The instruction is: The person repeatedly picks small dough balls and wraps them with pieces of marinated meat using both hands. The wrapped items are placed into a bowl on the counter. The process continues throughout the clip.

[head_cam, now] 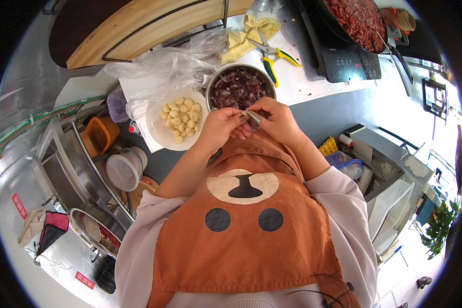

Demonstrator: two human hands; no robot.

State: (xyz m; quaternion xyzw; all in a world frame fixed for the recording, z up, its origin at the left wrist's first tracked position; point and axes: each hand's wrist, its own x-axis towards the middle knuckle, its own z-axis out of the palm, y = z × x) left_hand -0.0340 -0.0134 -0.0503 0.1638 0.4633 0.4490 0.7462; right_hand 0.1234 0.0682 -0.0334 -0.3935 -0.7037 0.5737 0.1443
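Note:
Both hands meet over the near edge of a metal bowl (271, 82) filled with purplish skins and pieces. Between the thumb and finger of my left hand (224, 124) is a small pale clove (245, 114), partly hidden by the fingertips. My right hand (278, 120) grips a small pointed metal blade (254, 116) against that clove; its handle is covered by the fingers. Left of the metal bowl, a white bowl (156, 133) holds peeled, garlic-like cloves (183, 117).
Yellow-green handled shears (271, 52) lie open by a yellow cloth (236, 44). Clear plastic bags (169, 63) are behind the white bowl. At right rear, a pan (356, 23) of red food sits on an induction cooker (346, 63). A white bucket (125, 169) stands lower left.

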